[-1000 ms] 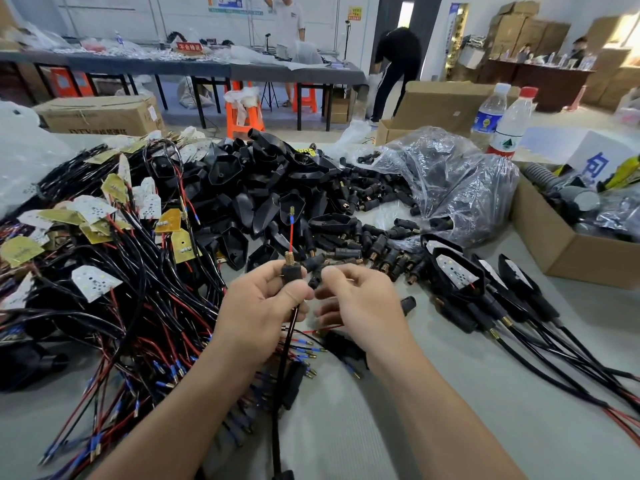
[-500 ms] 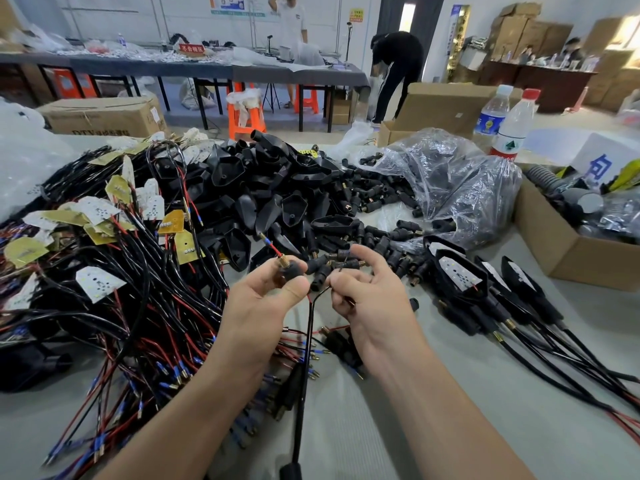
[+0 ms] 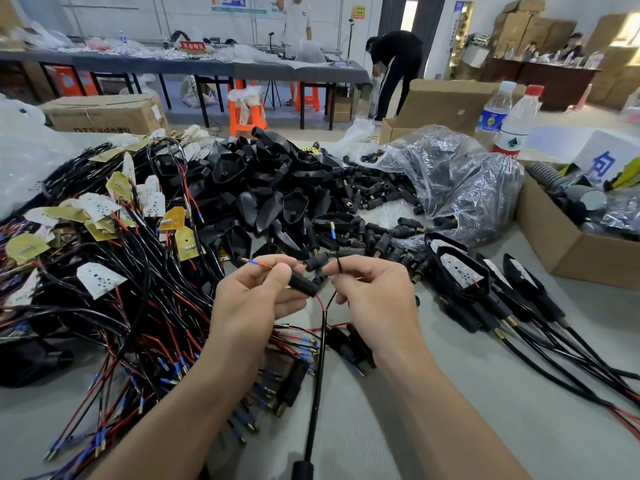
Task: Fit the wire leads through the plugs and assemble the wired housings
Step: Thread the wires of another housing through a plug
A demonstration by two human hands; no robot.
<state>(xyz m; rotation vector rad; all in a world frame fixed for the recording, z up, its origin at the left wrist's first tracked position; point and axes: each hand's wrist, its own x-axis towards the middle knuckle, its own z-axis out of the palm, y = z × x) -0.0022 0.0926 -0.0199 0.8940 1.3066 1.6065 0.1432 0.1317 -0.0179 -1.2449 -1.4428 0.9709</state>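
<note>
Above the grey tabletop point(image 3: 450, 393), both hands meet over one wire set. The left hand point(image 3: 256, 299) has its fingers curled, thumb on top, pinching a short black cylindrical plug point(image 3: 304, 284) that lies tilted between the two hands. A red wire lead with a blue crimped tip point(image 3: 258, 263) sticks out past the left thumb, pointing up and left. The right hand point(image 3: 374, 299) pinches a thin black lead point(image 3: 339, 265) between thumb and forefinger, just beside the plug's right end. Below the plug, the red and black strands join a black sheathed cable point(image 3: 317, 393) that hangs straight down toward the lower edge of the view.

To the left lies a tangle of red and black wires with white and yellow circuit boards point(image 3: 104, 237). Behind the hands sits a heap of black plastic housings point(image 3: 277, 188), with loose small black plugs point(image 3: 381, 202) beside a crumpled clear plastic bag point(image 3: 467, 178). At right, assembled wired housings point(image 3: 460, 271) lie near an open cardboard box point(image 3: 571, 251).
</note>
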